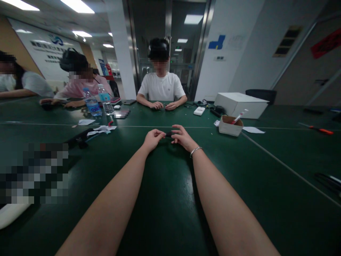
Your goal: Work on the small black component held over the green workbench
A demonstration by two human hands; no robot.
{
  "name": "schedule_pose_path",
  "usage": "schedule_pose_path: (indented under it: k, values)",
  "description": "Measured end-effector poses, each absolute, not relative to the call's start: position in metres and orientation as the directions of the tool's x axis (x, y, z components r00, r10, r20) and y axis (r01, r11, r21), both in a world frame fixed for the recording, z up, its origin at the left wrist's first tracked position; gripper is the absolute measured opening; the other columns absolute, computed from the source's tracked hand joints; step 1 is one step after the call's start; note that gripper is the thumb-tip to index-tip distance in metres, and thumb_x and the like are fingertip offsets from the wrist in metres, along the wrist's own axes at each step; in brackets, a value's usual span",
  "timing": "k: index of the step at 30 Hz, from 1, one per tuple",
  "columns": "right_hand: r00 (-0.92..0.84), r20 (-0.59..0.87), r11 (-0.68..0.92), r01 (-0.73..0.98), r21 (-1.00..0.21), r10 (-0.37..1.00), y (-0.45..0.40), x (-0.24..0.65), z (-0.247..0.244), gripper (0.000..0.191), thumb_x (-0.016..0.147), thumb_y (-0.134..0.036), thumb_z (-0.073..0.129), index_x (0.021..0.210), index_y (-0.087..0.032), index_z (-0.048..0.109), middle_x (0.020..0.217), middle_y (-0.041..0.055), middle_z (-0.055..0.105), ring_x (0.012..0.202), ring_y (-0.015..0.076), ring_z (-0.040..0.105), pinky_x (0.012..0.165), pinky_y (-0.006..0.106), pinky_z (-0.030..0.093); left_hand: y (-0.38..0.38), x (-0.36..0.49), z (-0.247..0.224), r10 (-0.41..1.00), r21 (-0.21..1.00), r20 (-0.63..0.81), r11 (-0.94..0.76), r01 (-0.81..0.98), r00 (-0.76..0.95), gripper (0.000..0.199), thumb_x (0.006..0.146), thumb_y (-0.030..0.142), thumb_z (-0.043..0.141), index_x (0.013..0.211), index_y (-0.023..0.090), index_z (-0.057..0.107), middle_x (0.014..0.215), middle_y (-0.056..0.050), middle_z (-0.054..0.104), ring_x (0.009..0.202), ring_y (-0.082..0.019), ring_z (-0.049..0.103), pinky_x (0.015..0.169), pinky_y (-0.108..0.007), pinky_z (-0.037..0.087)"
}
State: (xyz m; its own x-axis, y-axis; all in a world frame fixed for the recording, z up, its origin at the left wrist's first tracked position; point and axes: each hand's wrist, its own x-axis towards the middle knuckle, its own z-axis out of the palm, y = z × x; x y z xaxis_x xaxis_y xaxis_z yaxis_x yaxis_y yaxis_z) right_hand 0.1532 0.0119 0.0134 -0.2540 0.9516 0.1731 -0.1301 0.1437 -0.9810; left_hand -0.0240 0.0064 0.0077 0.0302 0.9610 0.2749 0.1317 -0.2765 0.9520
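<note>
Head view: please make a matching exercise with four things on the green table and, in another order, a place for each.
Things:
1. small black object
2. water bottles
3. small cardboard box
4. orange-handled tool

Places:
A. far right of the table
B. between the two hands
C. far left, near the person in pink
D. right of the hands, before the white box

Pairs: 1-B, 2-C, 3-D, 4-A

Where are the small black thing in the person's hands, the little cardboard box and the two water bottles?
small black object (pixel 168 134), head view, its middle between the hands
cardboard box (pixel 229 128), head view, front wall
water bottles (pixel 92 103), head view, label of the left one
</note>
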Motion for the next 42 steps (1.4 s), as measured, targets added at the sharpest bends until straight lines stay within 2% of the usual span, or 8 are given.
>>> schedule_pose_path:
  k: [3,8,11,16,25,30,37,42]
  values:
    - [-0.235,0.122,0.111,-0.059,-0.992,0.964,0.0115,0.1522,0.0143,0.022,0.079,-0.023,0.06,0.099,-0.017,0.054,0.068,-0.0038,0.06,0.034,0.0013,0.042,0.05,0.022,0.055,0.0062,-0.0236,0.0076,0.961,0.953,0.274,-0.277,0.125,0.039,0.033,0.063,0.042,0.073,0.077,0.015,0.06,0.07,-0.006,0.068,0.067,-0.016,0.06,0.065,-0.029,0.045]
    - [-0.249,0.165,0.137,-0.129,-0.982,0.954,0.0117,0.1522,0.0139,0.043,0.07,-0.011,0.064,0.108,-0.023,0.049,0.078,-0.0061,0.062,0.037,0.0007,0.045,0.055,0.023,0.056,0.0058,-0.023,0.0075,0.96,0.952,0.279,-0.281,0.119,0.035,0.032,0.064,0.04,0.073,0.077,0.014,0.059,0.069,-0.005,0.068,0.064,-0.015,0.059,0.062,-0.028,0.044]
    - [-0.245,0.134,0.116,-0.086,-0.99,0.96,0.0129,0.1524,0.0123,0.026,0.077,-0.018,0.06,0.101,-0.019,0.053,0.068,-0.0054,0.059,0.034,0.0012,0.04,0.05,0.023,0.055,0.0053,-0.0229,0.0079,0.958,0.951,0.284,-0.285,0.118,0.032,0.031,0.064,0.039,0.073,0.077,0.014,0.06,0.069,-0.005,0.068,0.064,-0.015,0.06,0.062,-0.028,0.044]
    - [-0.258,0.192,0.166,-0.118,-0.979,0.947,0.015,0.1533,0.0101,0.04,0.07,-0.011,0.063,0.107,-0.021,0.051,0.078,-0.0053,0.062,0.037,0.0008,0.044,0.054,0.023,0.056,0.0053,-0.0229,0.0083,0.96,0.952,0.28,-0.281,0.119,0.026,0.029,0.066,0.038,0.072,0.077,0.014,0.059,0.069,-0.005,0.068,0.064,-0.015,0.059,0.062,-0.028,0.044]
    - [-0.279,0.183,0.153,-0.126,-0.98,0.943,0.015,0.1534,0.0103,0.029,0.072,-0.017,0.067,0.099,-0.017,0.056,0.056,-0.009,0.057,0.034,0.0018,0.039,0.054,0.023,0.054,0.0059,-0.0235,0.0077,0.957,0.952,0.286,-0.29,0.102,0.051,0.026,0.068,0.036,0.07,0.075,0.015,0.057,0.067,-0.004,0.067,0.062,-0.013,0.058,0.062,-0.027,0.044]
    - [-0.279,0.141,0.128,-0.065,-0.99,0.95,0.0159,0.1527,0.0112,0.019,0.078,-0.024,0.064,0.092,-0.014,0.059,0.058,-0.0015,0.063,0.039,0.0047,0.049,0.044,0.018,0.048,0.0076,-0.024,0.0058,0.959,0.95,0.28,-0.283,0.136,0.035,0.029,0.07,0.041,0.068,0.076,0.014,0.058,0.067,-0.005,0.066,0.061,-0.013,0.058,0.058,-0.026,0.043]
    - [-0.297,0.161,0.136,-0.105,-0.985,0.941,0.0146,0.1539,0.011,0.016,0.073,-0.012,0.062,0.088,-0.015,0.061,0.061,-0.0009,0.064,0.054,0.0091,0.061,0.048,0.017,0.051,0.0142,-0.0263,-0.0007,0.963,0.889,0.266,-0.266,0.373,0.051,0.051,0.078,0.064,0.048,0.066,0.016,0.06,0.055,-0.003,0.061,0.049,-0.013,0.053,0.051,-0.026,0.039]
    - [-0.284,0.153,0.127,-0.107,-0.986,0.947,0.0163,0.1544,0.0096,0.016,0.075,-0.013,0.062,0.091,-0.015,0.06,0.056,-0.0022,0.062,0.045,0.007,0.055,0.05,0.019,0.052,0.0102,-0.022,0.0014,0.975,0.934,0.22,-0.213,0.287,0.006,0.054,0.085,0.061,0.037,0.076,0.014,0.062,0.068,-0.008,0.066,0.057,-0.015,0.059,0.055,-0.027,0.044]
